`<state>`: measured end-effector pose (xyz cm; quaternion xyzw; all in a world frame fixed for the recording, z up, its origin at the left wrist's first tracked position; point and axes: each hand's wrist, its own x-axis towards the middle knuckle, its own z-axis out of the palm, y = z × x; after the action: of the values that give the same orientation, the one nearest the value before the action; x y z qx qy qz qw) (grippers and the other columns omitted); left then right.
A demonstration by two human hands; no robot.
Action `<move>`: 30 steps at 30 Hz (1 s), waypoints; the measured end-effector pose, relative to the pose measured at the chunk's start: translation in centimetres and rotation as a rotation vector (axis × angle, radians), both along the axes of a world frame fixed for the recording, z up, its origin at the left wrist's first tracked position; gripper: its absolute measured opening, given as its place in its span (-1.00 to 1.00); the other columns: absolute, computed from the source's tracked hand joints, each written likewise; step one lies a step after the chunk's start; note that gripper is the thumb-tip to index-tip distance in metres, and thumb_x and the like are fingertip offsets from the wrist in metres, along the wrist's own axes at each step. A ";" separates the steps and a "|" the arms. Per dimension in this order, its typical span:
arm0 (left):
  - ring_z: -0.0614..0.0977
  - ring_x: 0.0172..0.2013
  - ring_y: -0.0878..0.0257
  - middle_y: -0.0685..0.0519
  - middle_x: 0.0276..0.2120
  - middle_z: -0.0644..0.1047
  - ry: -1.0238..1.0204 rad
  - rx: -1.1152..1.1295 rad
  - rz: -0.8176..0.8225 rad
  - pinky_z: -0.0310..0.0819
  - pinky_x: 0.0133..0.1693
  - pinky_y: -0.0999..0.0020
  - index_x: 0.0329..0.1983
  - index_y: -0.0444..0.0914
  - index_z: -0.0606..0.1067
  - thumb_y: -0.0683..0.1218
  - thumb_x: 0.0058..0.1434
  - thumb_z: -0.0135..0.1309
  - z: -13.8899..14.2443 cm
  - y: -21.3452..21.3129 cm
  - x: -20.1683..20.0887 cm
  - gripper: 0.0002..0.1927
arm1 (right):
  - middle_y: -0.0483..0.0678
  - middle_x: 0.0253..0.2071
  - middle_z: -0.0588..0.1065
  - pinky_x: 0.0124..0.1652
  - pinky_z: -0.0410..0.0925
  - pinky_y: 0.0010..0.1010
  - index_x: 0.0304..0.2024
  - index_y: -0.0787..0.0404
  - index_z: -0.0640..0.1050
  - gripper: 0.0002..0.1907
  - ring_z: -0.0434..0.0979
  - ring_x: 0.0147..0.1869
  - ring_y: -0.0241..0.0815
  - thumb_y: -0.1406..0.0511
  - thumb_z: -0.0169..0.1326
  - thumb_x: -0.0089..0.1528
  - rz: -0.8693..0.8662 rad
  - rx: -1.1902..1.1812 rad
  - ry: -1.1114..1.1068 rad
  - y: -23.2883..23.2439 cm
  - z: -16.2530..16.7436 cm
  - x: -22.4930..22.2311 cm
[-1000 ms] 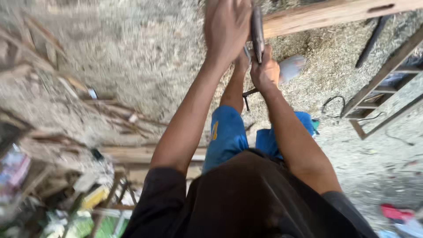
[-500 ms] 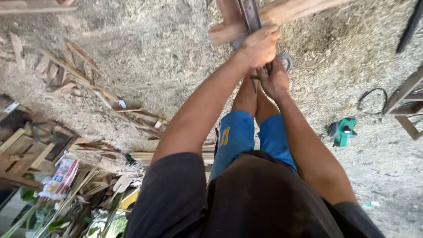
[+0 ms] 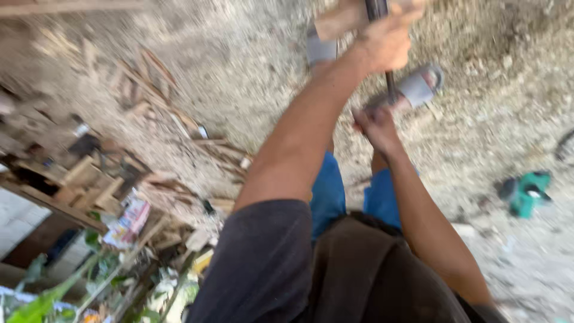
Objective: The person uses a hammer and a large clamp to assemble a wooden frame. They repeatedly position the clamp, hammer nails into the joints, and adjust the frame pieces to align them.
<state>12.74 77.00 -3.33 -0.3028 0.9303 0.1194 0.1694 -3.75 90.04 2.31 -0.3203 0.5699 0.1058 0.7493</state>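
We look down on sawdust-covered ground (image 3: pixel 239 72), blurred, with a scrap-wood pile (image 3: pixel 107 173) at the left. A wooden beam (image 3: pixel 344 21) crosses the top edge. Our left hand (image 3: pixel 388 42) is closed tight around a dark metal bar (image 3: pixel 390 84), high up at the beam; our right hand (image 3: pixel 376 125) is fisted around the same bar's lower end. The bar stands near upright between both fists. A grey sandal (image 3: pixel 418 87) sits behind it; a green power tool (image 3: pixel 526 191) lies well apart, right.
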 end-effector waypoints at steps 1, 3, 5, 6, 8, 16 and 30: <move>0.69 -0.28 0.17 0.21 -0.49 0.67 -0.055 0.050 -0.034 -0.21 0.39 0.02 -0.58 0.03 0.67 -0.05 0.18 0.05 0.0 -0.3 0.1 -0.74 | -0.02 -0.38 0.56 -0.27 0.42 -0.36 -0.29 0.43 0.59 -0.55 0.54 -0.33 -0.29 0.09 0.16 0.34 0.011 0.002 -0.006 -0.8 1.1 -0.7; 0.69 -0.31 0.17 0.22 -0.48 0.66 -0.006 0.086 -0.029 -0.13 0.35 0.02 -0.61 0.02 0.66 -0.07 0.15 0.05 -0.1 -0.8 -0.1 -0.73 | -0.04 -0.37 0.51 -0.30 0.40 -0.41 -0.24 0.44 0.55 -0.62 0.48 -0.31 -0.33 0.16 0.20 0.33 -0.012 0.022 -0.075 -3.4 3.8 -2.9; 0.69 -0.31 0.18 0.22 -0.50 0.65 0.178 -0.034 0.044 0.03 0.24 0.02 -0.68 0.00 0.64 -0.06 0.01 0.07 0.2 -1.4 -0.4 -0.78 | -0.02 -0.35 0.55 -0.26 0.41 -0.41 -0.07 0.34 0.61 -0.73 0.54 -0.29 -0.28 0.23 0.13 0.38 0.150 -0.179 0.024 -6.0 6.3 -5.8; 0.69 -0.31 0.15 0.18 -0.48 0.66 0.090 0.060 0.023 0.04 0.26 0.05 -0.65 -0.02 0.65 -0.07 0.07 0.06 0.4 -1.6 -0.5 -0.76 | -0.02 -0.31 0.56 -0.24 0.41 -0.40 0.04 0.30 0.60 -0.73 0.55 -0.26 -0.28 0.23 0.09 0.42 0.118 -0.256 0.085 -7.1 6.9 -7.1; 0.70 -0.30 0.08 0.11 -0.44 0.68 -0.074 0.210 -0.036 0.05 0.29 0.12 -0.58 -0.05 0.67 -0.10 0.21 0.05 0.4 -1.8 -0.7 -0.72 | -0.03 -0.23 0.63 -0.18 0.46 -0.42 -0.04 0.28 0.58 -0.79 0.63 -0.18 -0.32 0.26 0.11 0.39 0.038 -0.281 0.044 -8.0 7.2 -8.5; 0.63 -0.22 0.04 0.13 -0.40 0.65 0.209 0.084 0.129 0.27 0.05 0.02 -0.57 0.00 0.63 -0.10 0.11 0.07 -0.9 -1.1 -1.1 -0.80 | 0.11 -0.19 0.61 -0.12 0.46 -0.24 -0.07 0.31 0.63 -0.83 0.63 -0.18 0.00 0.50 0.03 0.36 0.303 -1.056 0.438 -5.2 1.0 -8.0; 0.66 -0.28 0.04 0.06 -0.50 0.63 0.175 0.044 -0.126 0.04 0.26 -0.10 -0.55 -0.10 0.66 -0.12 0.11 0.06 1.7 -4.0 0.2 -0.80 | 0.10 -0.26 0.53 -0.19 0.39 -0.20 -0.14 0.33 0.56 -0.88 0.54 -0.22 0.04 0.47 0.00 0.34 0.290 -0.954 0.433 -2.9 -0.2 -5.8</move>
<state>12.96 73.05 -1.59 -0.2281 0.9559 0.1549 0.1012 -9.55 87.17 2.12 -0.6711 0.6459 0.0015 0.3638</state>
